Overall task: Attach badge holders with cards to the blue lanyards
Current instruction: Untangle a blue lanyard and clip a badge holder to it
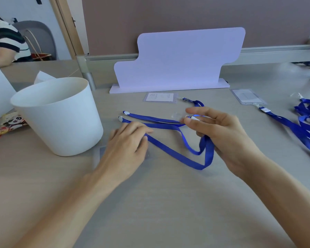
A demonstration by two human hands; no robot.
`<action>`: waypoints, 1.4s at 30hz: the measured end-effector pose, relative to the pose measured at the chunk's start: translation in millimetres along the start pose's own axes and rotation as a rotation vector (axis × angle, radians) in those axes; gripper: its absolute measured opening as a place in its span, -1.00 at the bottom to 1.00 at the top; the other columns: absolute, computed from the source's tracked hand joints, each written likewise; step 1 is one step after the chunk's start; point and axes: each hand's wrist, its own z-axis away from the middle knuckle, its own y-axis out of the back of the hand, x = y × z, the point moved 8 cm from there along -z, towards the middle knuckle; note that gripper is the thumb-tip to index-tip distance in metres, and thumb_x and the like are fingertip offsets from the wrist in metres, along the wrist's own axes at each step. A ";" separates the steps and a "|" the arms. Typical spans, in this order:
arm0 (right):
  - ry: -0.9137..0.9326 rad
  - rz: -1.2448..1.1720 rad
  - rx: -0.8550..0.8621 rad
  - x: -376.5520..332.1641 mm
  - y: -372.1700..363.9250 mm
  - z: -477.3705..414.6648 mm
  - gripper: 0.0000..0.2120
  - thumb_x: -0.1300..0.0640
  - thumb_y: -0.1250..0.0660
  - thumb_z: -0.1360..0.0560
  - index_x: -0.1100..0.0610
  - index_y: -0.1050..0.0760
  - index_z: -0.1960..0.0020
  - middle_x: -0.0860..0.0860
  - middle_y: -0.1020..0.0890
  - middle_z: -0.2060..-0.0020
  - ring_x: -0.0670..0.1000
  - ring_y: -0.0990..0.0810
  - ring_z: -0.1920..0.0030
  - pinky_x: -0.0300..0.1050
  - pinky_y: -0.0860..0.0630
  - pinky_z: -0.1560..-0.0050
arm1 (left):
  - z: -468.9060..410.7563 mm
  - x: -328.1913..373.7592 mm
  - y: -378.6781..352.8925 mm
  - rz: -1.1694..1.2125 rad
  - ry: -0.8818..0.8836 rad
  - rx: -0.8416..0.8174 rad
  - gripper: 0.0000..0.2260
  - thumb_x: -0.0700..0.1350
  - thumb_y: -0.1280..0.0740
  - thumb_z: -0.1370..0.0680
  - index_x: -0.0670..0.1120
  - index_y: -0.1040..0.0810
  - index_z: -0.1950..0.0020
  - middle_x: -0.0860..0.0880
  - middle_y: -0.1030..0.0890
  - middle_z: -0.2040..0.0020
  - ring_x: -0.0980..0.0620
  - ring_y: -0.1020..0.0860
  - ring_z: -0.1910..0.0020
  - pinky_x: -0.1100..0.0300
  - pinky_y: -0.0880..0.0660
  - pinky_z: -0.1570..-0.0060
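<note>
Left hand (127, 140) flattened on blue lanyard (177, 154); right hand (220, 133) pinches its clip (194, 118). Risk: clip slips free, pinch shallow.

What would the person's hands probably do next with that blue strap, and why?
Probably bring the clip end held by the right hand to the badge holder with card lying just beyond. The blue lanyard in hand has no holder on it yet, while the left hand rests flat on its strap.

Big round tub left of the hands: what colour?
Plain white round tub, no pattern; only the head view shows it.
</note>
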 end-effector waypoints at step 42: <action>0.335 0.513 -0.230 -47.4 -108.8 -19.7 -0.67 0.06 -0.27 -0.53 0.17 -0.29 0.32 -0.08 -0.25 0.48 -0.05 -0.19 0.43 -0.22 -0.17 0.40 | -21.5 7.7 112.8 1.060 0.207 0.177 -0.60 -0.38 -0.05 -0.54 -0.01 -0.60 0.10 0.04 -0.53 0.18 0.09 -0.50 0.27 0.27 -0.42 0.24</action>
